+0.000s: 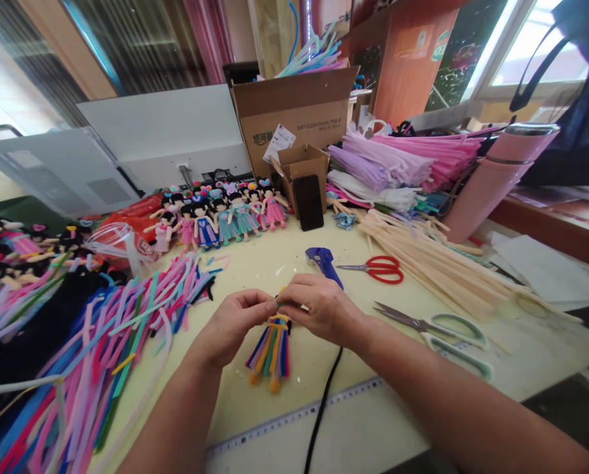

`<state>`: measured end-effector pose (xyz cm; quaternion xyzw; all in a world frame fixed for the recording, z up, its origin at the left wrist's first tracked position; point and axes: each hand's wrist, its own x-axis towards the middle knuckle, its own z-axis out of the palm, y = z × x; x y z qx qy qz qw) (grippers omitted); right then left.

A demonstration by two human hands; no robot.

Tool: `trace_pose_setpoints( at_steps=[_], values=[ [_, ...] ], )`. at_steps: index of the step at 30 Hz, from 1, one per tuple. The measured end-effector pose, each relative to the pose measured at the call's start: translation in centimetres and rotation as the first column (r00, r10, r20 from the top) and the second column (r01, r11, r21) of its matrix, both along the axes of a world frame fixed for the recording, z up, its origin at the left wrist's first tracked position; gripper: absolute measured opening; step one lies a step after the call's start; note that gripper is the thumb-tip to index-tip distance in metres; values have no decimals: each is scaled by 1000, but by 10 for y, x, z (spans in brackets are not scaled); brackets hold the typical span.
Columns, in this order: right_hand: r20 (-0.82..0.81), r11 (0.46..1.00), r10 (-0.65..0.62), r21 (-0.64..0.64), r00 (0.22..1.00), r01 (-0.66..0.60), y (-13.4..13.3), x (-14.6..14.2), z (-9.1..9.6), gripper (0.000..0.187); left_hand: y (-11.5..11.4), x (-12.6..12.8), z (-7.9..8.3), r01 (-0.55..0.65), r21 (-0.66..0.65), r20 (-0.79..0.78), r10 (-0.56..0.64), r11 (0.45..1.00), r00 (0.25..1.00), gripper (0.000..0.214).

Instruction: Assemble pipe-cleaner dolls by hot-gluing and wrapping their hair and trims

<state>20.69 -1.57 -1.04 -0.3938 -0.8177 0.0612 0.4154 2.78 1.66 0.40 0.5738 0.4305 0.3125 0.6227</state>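
Observation:
My left hand and my right hand meet over the yellow table, both pinched on the top of a small pipe-cleaner doll. Its skirt of striped coloured strands hangs down below my fingers, with two orange feet at the bottom. A blue glue gun lies just behind my right hand, and its black cord runs toward me.
Loose coloured pipe cleaners pile up on the left. A row of finished dolls stands at the back. Red scissors, green scissors, beige stems, a black phone, cardboard boxes and a pink bottle surround the work area.

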Motion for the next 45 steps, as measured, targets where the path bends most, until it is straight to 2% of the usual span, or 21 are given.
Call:
trace_pose_setpoints(
  at_steps=[5,10,13,16,23,27,32,36,41,43,45],
  values=[
    [-130,997,-4,-71,991,-5,1,1,2,10,0,3,-2,-111,-51,72,114,993,991,22],
    [-212,982,-116,-169,970,80,-1,-5,2,9,-3,12,-5,-182,-155,189,210,971,959,29],
    [-232,975,-168,-182,958,127,-2,-8,-1,7,-7,17,-7,-204,-235,242,260,951,935,34],
    [-203,981,-183,-98,962,166,-4,-10,-4,7,-12,22,-10,-232,-261,283,304,937,909,33],
    [-11,971,-214,104,977,214,-2,-11,-10,18,-22,31,-18,-264,-299,372,367,917,853,30],
    [11,970,-195,152,981,191,-2,-7,-6,19,-19,27,-14,-190,-297,333,288,936,898,31],
    [-28,994,-74,84,997,76,-1,-3,0,9,-8,13,-7,-65,-247,216,120,967,969,32],
    [-21,996,-41,79,999,43,-1,-3,-1,7,-3,7,-7,-24,-175,130,47,984,990,28],
    [0,997,-55,62,999,55,-1,-3,-2,7,-2,6,-7,-33,12,-1,33,999,999,25],
    [-34,998,-58,31,998,59,1,-1,-2,7,1,5,-8,-44,132,-115,59,990,992,27],
    [-87,996,-89,3,992,90,4,4,-2,7,6,5,-12,-55,301,-281,144,952,949,31]
  ],
)
